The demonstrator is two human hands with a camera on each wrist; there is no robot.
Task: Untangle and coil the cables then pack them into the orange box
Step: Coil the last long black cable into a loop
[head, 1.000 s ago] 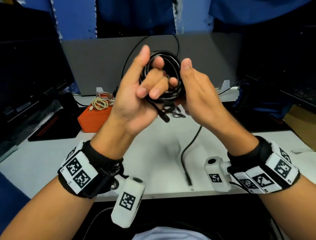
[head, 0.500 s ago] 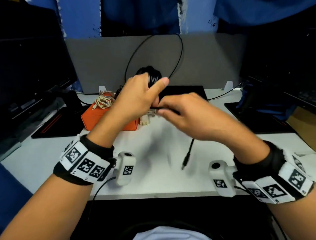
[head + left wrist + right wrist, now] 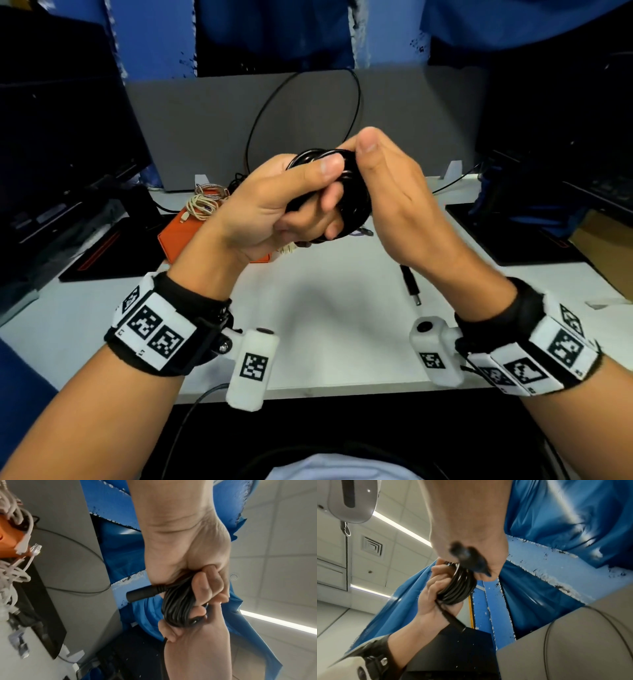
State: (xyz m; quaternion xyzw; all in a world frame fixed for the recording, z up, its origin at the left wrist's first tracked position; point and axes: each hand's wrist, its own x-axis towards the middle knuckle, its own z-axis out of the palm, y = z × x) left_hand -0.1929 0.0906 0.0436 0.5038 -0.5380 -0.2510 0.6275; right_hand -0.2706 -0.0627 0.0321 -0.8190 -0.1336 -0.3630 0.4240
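I hold a coiled black cable (image 3: 356, 202) up over the desk with both hands. My left hand (image 3: 325, 192) grips the coil, fingers curled through it and thumb laid across the front. My right hand (image 3: 359, 161) pinches the coil's top edge from the right. In the left wrist view the coil (image 3: 176, 608) sits under my curled fingers and a black plug (image 3: 142, 595) sticks out to the left. The cable's loose end plug (image 3: 411, 289) shows below my right hand, low over the white desk. The orange box (image 3: 178, 236) stands behind my left hand.
A bundle of beige cables (image 3: 205, 202) lies on top of the orange box. A thin black cable loop (image 3: 260, 113) arcs against the grey partition (image 3: 411, 120). Dark monitors stand on both sides, with black mats under them. The white desk (image 3: 325, 325) stretches below my hands.
My hands dipped toward the desk half a second ago and are raised again. The loose tail has grown shorter and its plug has been drawn away from the desk's front edge.
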